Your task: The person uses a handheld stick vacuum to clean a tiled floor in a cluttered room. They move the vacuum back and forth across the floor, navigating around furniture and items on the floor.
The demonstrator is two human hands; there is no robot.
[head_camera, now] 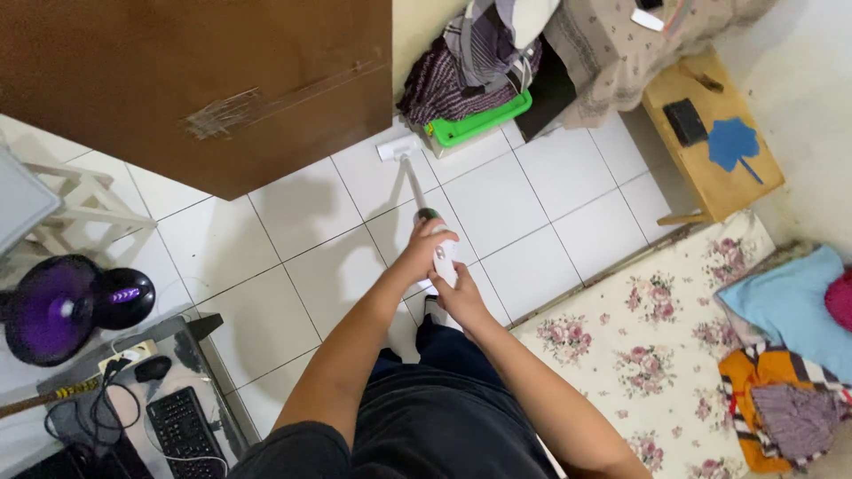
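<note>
In the head view, a white tiled floor (524, 213) filled the middle of the room, hemmed in by furniture and laundry. A large brown wooden door (195, 84) took up the upper left, with a pale scrape across its face. Just beyond the far end of the mop sat a green plastic basket (479, 122) heaped with striped clothes (470, 53), close enough that the white mop head (397, 148) lay just beside its corner. To the right stood a small wooden stool (710, 146) carrying a black brush and a blue fly swatter (733, 145). A floral mattress (648, 355) lay along the lower right edge of the tiles, with folded cloths in blue, orange and stripes piled on its far side. At the lower left, a black and purple fan (62, 306) stood near a glass table (191, 355) holding a black keyboard (185, 430), a mouse and a power strip. The mop handle (415, 184) ran from the floor head up toward the person, its upper end passing into the hands. The left hand (426, 251) was clamped around the shaft higher up, and the right hand (457, 297) was closed on the handle's near end just below it, both grips tight on the mop, the two hands touching.
</note>
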